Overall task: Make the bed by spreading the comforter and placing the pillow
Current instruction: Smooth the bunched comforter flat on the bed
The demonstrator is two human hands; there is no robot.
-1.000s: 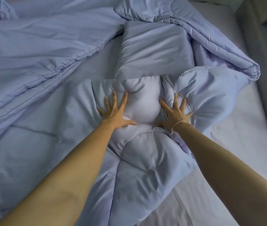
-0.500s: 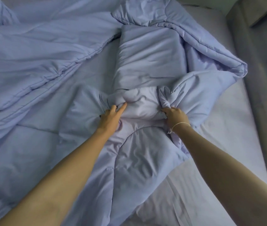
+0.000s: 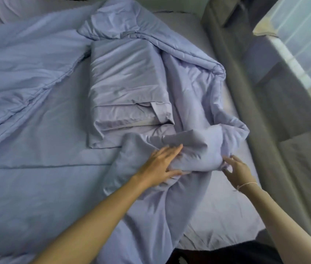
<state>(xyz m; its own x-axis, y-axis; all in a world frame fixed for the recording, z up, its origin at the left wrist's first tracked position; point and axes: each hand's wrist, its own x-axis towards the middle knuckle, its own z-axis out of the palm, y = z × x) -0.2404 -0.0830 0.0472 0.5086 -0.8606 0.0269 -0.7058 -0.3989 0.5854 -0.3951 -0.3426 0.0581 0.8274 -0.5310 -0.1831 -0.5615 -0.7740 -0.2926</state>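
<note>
Left hand: my left hand (image 3: 160, 164) lies on a bunched fold of the comforter (image 3: 198, 149), fingers fairly straight and pointing away from me, thumb tucked under the fold; I read it as pressing and part-gripping the cloth, though motion blur hides the fingertips.
Right hand: my right hand (image 3: 236, 168) is at the other end of the same bunch, fingers curled and pinching the cloth between thumb and fingertips.
Bracelet: a thin white bracelet (image 3: 246, 185) circles the right wrist.
Between the hands: the bunch of comforter swells up there, lifted a little off the bed (image 3: 227, 216).
Below the hands: a long twisted run of comforter trails back toward me over the pale sheet.
Beyond the left hand: the pillow (image 3: 124, 88) lies flat just past the fingertips, its open case end toward me, a flap of the case turned out at the corner nearest the bunch.
Beyond the right hand: the comforter rises in a rumpled ridge along the pillow's far side.
Far left of the left hand: the rest of the comforter spreads in broad folds across the bed.
Right of the right hand: a grey sofa (image 3: 276, 111) runs alongside the bed, and past it a bright window (image 3: 303, 35).
</note>
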